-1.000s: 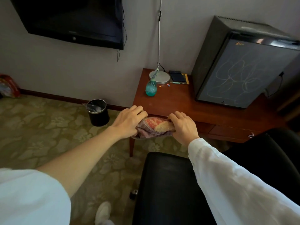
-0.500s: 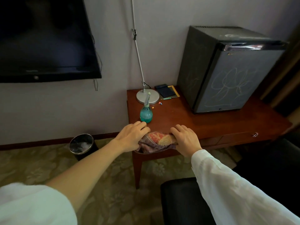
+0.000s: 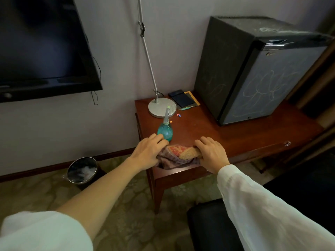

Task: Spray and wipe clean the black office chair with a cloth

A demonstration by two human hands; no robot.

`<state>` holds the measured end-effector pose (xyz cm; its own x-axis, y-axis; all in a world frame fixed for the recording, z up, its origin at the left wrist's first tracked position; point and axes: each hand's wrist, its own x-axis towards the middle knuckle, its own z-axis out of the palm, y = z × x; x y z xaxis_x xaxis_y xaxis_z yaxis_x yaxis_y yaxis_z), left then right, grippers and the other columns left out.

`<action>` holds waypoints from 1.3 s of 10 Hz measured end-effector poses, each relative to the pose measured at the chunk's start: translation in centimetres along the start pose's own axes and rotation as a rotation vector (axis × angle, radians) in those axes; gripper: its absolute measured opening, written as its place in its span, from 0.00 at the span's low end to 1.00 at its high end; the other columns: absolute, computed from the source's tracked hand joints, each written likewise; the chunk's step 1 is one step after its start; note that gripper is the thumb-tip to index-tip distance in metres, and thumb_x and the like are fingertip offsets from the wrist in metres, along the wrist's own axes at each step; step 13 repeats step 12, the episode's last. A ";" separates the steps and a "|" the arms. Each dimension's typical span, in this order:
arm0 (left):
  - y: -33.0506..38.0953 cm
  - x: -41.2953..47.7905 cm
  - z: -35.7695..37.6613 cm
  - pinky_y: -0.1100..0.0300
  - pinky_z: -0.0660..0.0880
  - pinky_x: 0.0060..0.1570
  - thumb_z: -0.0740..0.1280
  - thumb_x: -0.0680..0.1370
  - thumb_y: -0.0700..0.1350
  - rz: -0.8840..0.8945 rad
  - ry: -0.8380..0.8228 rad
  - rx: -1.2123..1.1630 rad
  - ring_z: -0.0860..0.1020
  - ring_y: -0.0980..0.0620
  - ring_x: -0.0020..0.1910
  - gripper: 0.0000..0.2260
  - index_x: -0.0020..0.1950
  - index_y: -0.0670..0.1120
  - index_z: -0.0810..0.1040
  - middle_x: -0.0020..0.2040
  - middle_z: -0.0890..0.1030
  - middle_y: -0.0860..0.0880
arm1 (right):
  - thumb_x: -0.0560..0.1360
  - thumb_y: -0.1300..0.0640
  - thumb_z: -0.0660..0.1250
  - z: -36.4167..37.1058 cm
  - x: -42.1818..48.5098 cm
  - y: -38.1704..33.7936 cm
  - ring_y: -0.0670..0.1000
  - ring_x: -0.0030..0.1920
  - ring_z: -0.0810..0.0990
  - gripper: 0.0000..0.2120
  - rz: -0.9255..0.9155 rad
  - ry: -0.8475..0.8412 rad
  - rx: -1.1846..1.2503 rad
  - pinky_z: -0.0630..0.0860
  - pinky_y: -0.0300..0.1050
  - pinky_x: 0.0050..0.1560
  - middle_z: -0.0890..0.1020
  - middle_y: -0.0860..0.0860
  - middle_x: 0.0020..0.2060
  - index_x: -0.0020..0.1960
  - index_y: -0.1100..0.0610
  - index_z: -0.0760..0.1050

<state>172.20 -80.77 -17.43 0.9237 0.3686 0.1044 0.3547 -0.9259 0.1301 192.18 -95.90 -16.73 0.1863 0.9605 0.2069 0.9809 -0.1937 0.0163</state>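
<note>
A patterned cloth (image 3: pixel 178 155), purple-grey with a red and tan patch, lies bunched at the front left corner of the wooden table (image 3: pixel 208 133). My left hand (image 3: pixel 147 151) holds its left end and my right hand (image 3: pixel 211 153) grips its right end, fingers curled over it. A teal spray bottle (image 3: pixel 165 130) with a pale nozzle stands just behind my left fingertips. The black office chair (image 3: pixel 210 225) shows at the bottom right, partly hidden by my right sleeve.
A silver lamp base (image 3: pixel 162 107) with a tall pole, a dark notebook (image 3: pixel 182 99) and small coloured bits sit at the table's back. A black mini fridge (image 3: pixel 253 73) fills the right side. A waste bin (image 3: pixel 82 170) stands on the carpet left, under a wall television (image 3: pixel 39 48).
The view has risen and closed in on the table. Both hands carried the cloth forward from above the chair onto the table's front corner, near the spray bottle.
</note>
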 end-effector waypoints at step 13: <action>-6.6 10.4 10.9 0.54 0.71 0.57 0.64 0.77 0.48 -0.196 -0.313 -0.066 0.68 0.48 0.61 0.18 0.67 0.48 0.70 0.63 0.71 0.49 | 0.76 0.44 0.62 13.0 11.0 5.3 0.53 0.59 0.72 0.18 0.088 -0.487 0.137 0.71 0.46 0.53 0.75 0.49 0.58 0.63 0.49 0.73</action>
